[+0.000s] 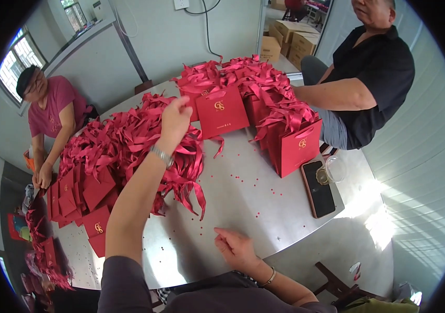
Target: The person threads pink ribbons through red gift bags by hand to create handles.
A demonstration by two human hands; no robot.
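Observation:
My left hand (176, 121) reaches far over the table, beside the left edge of an upright red paper gift bag (223, 117) with a gold emblem and ribbon handle. Its fingers are bent and slightly apart, with nothing visible in them. Nearer me, at the table's front edge, my right hand (234, 247) is loosely curled, and no object shows in it. A large heap of red ribbons (123, 135) on bags lies left of and under my left forearm. To the right stands a row of red bags (300, 148) with ribbons on top.
Metal table (233, 203) bears scattered small red dots. A phone (317, 189) and clear round container (336, 169) sit at its right edge. One person (58, 107) works at the left; another (371, 78) sits at the right. Cardboard boxes (300, 44) stand behind.

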